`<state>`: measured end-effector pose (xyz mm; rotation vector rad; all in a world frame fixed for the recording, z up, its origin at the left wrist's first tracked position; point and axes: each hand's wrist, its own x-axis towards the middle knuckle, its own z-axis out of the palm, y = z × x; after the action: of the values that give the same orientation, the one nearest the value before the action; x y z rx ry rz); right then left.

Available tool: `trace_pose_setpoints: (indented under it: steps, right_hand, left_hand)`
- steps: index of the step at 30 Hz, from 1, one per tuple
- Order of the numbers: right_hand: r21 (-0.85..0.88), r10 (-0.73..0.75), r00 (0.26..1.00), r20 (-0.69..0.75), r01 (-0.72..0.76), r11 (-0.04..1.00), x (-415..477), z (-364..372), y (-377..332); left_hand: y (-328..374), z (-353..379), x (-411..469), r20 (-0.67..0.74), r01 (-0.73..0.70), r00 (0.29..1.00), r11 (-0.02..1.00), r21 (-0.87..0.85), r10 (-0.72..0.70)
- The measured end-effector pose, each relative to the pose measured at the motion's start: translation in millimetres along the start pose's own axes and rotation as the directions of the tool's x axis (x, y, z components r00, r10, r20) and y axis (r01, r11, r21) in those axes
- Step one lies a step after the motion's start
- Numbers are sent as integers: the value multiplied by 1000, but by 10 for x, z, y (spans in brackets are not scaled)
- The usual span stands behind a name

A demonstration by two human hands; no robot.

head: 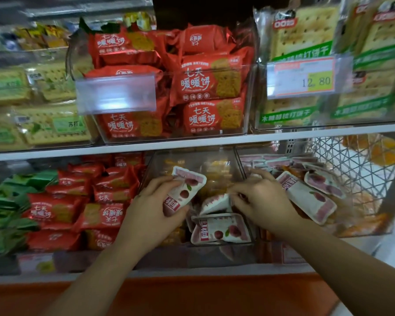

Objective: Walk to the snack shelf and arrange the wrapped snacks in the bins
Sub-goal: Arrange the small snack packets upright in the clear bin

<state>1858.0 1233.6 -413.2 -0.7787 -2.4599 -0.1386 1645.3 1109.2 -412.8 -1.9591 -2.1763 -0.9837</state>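
Observation:
On the lower shelf, my left hand (153,208) grips a white-and-pink wrapped snack (184,190) over the clear middle bin (192,160). My right hand (260,201) pinches the edge of a second white-and-pink packet (216,204) standing in that bin. A third such packet (221,229) lies flat at the bin's front. Several more white-and-pink packets (306,197) fill the clear bin to the right, just beyond my right hand.
Red biscuit packets (100,201) and green packets (7,213) fill the lower left bins. The upper shelf holds a clear bin of red packets (205,83), cracker packs (306,42) and a price tag (301,78). A white wire basket (356,160) stands at right.

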Motion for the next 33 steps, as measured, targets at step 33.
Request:
trace_pose_setpoints:
  steps: [33]
  right_hand:
    - [-48,463,880,107,-461,886,-720,-549,1113]
  left_hand:
    - [1231,1004,1209,434,-176,893,981,85,123]
